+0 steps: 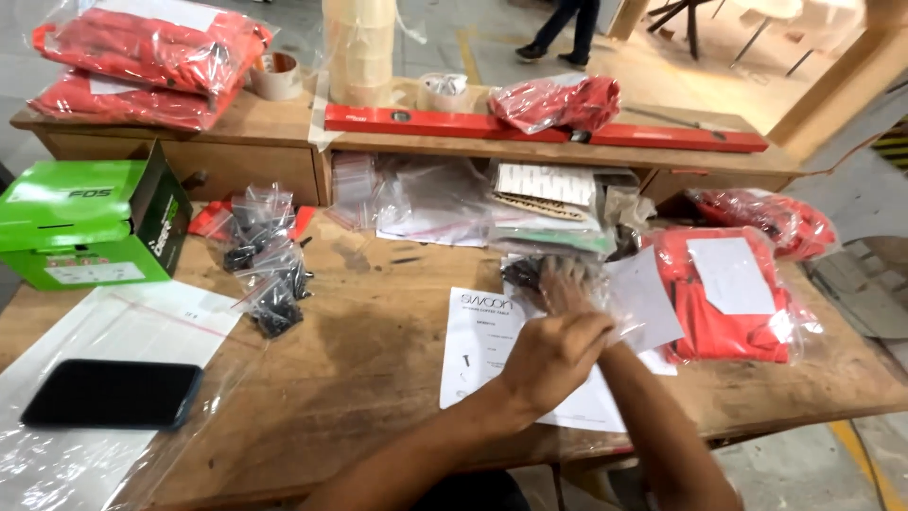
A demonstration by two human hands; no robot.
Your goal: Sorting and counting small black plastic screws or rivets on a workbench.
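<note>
I have both hands over the printed sheet (482,350) near the front edge of the wooden table (378,360). My left hand (553,355) is curled almost closed, fingers pinching the edge of a clear plastic bag (638,298); my right hand (567,284) is half hidden under the film and blurred, so I cannot tell how far it is open or what it grips. The bag lies on the sheet, just beside a red packed bundle (728,303), with something small and dark (522,274) at its far end.

As I judge it, the risk is slippery film: a loose pinch could let the bag tip and spill its small contents across the table or off the near edge. A tug could also drag the sheet with it.

Around me, small bags of dark hardware (270,274) lie scattered to the left, a green box (85,222) stands beyond them, and a black phone (112,394) rests on a big plastic sleeve. A red spirit level (530,130) lies on the raised shelf with tape rolls (276,74). The stack of papers and bags (549,213) behind crowds my reach forward
</note>
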